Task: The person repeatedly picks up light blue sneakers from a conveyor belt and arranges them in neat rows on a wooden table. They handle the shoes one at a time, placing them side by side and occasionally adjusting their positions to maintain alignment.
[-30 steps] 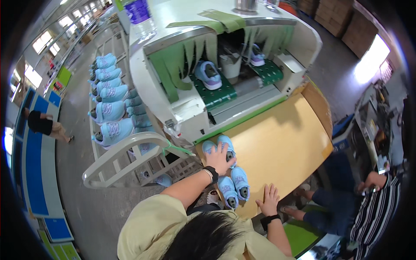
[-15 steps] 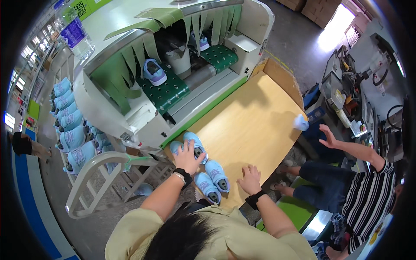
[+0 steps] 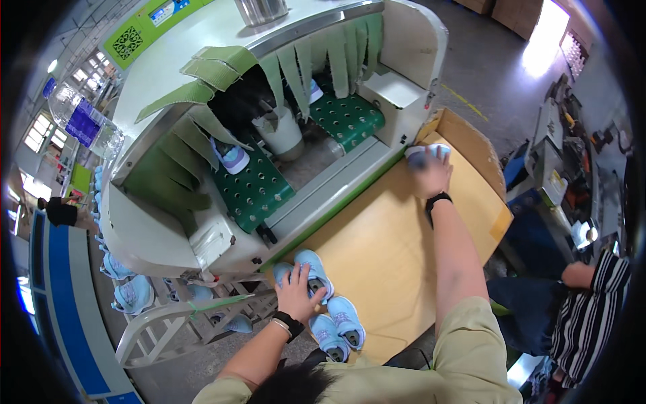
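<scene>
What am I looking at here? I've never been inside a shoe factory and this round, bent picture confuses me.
The picture comes from a wide fisheye camera worn on a person's head, looking down, so straight edges curve. The two bare arms from the bottom edge are that person's. In front stands a white machine with green perforated belts and hanging green flaps; a small shoe on the belt rides out of it. Below lies a tan wooden table. The left hand rests on light blue shoes at the table's near edge, with more beside it. The right hand reaches far across and covers another shoe by the machine. A seated person in a striped shirt is at right.
</scene>
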